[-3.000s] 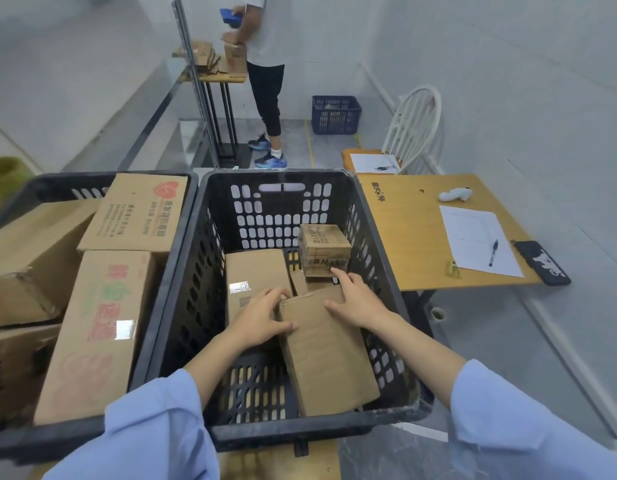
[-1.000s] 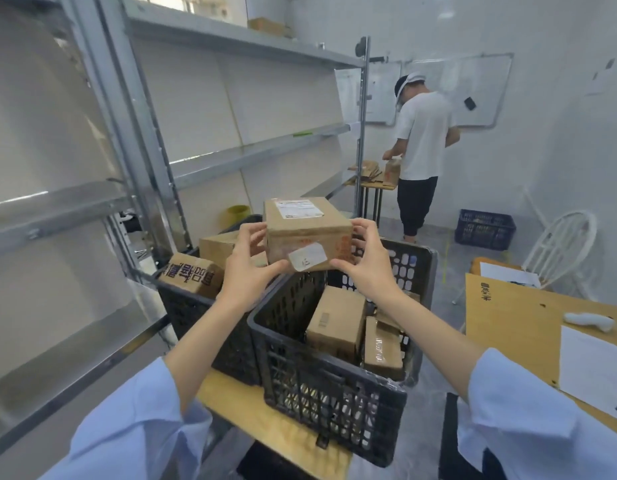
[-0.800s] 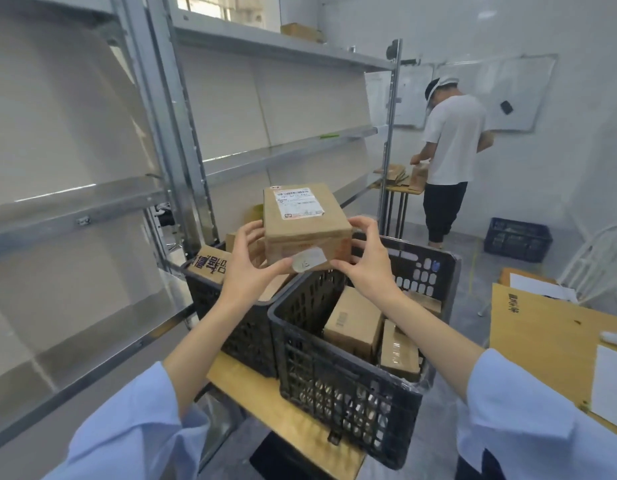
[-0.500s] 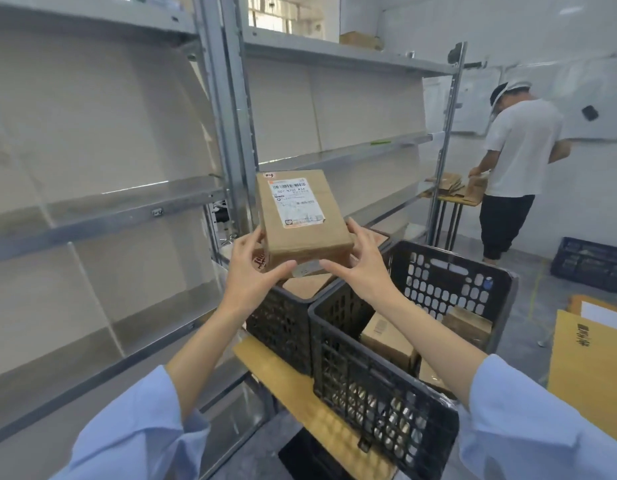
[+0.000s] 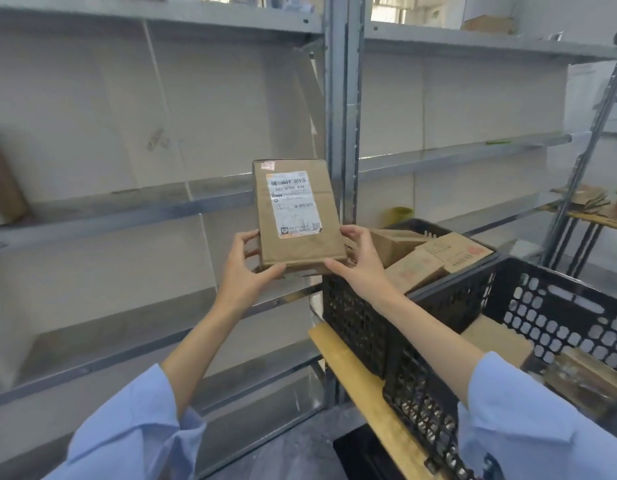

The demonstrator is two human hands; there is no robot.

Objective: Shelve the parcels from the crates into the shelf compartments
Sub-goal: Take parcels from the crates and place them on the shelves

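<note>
I hold a brown cardboard parcel (image 5: 310, 244) with a white shipping label facing me, tilted up in front of the grey metal shelf (image 5: 127, 216). My left hand (image 5: 246, 268) grips its lower left edge and my right hand (image 5: 359, 261) grips its lower right edge. The parcel hangs in the air level with the middle shelf board, just left of the upright post (image 5: 340, 133). Two black plastic crates (image 5: 421, 341) stand on a wooden bench at the right; several more brown parcels (image 5: 435, 258) lie in them.
A brown box (image 5: 4, 181) leans on the middle shelf at the far left. Another box (image 5: 487, 24) sits on the top shelf at the right. A small table with flattened cardboard (image 5: 591, 206) stands at the far right. A yellow bin (image 5: 400, 214) shows behind the crates.
Both hands lifted the parcel out of the crate and carried it left and up toward the shelf. My view swung left, so the person in white left the frame.
</note>
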